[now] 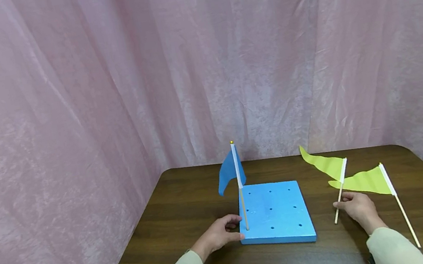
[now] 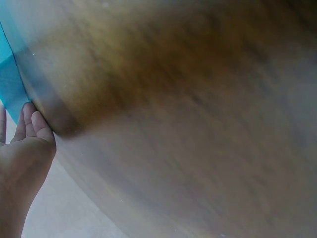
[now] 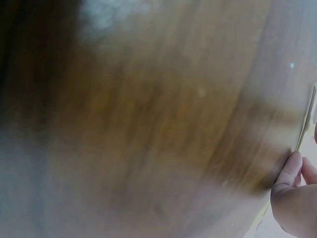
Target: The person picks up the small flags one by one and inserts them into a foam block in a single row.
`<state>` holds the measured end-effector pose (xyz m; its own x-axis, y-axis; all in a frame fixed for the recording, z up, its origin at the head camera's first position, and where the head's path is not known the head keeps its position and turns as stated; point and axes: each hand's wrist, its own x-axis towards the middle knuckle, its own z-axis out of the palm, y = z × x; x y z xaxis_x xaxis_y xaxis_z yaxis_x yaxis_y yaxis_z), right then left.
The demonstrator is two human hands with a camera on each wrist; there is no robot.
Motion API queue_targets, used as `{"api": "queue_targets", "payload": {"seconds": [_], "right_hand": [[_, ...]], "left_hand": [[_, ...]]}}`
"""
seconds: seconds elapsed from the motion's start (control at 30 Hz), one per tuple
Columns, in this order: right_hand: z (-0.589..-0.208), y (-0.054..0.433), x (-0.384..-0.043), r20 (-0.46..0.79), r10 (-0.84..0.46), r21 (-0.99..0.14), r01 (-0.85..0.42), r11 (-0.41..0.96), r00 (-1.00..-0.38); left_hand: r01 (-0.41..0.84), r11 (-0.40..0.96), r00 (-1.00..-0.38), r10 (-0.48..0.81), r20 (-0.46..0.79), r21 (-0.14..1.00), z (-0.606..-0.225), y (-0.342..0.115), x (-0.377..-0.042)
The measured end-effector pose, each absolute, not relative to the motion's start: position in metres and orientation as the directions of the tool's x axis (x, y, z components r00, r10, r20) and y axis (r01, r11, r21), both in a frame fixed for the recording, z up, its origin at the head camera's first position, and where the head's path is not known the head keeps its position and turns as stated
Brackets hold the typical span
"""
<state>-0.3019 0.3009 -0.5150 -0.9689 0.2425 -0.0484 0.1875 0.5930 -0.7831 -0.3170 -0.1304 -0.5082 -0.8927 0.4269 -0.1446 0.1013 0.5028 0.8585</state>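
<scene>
A blue board (image 1: 283, 217) with several small holes lies on the table. A blue flag (image 1: 228, 173) stands upright on its stick in the board's front-left hole. My left hand (image 1: 220, 236) rests at the board's left edge, thumb and fingertips touching it; the left wrist view shows those fingers against the blue board (image 2: 12, 84). To the right of the board, my right hand (image 1: 359, 207) pinches the stick of a yellow pennant flag (image 1: 329, 165), which leans up and away. In the right wrist view, the thumb and fingers hold the thin stick (image 3: 307, 116).
A second yellow pennant flag (image 1: 369, 182) lies on the table at the right, its stick pointing toward the front and its tip behind the held stick. The dark wooden table (image 1: 188, 195) has rounded back corners. Pink curtains (image 1: 201, 69) hang behind it and at its sides.
</scene>
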Motion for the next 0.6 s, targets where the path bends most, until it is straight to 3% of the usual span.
{"api": "queue_targets", "payload": {"seconds": [0.6], "right_hand": [[-0.5108, 0.3056, -0.3042, -0.066, 0.175, -0.749, 0.165, 0.642, -0.982]], "left_hand": [[0.105, 0.507, -0.892, 0.428, -0.143, 0.856, -0.5074, -0.1306, -0.3161]]}}
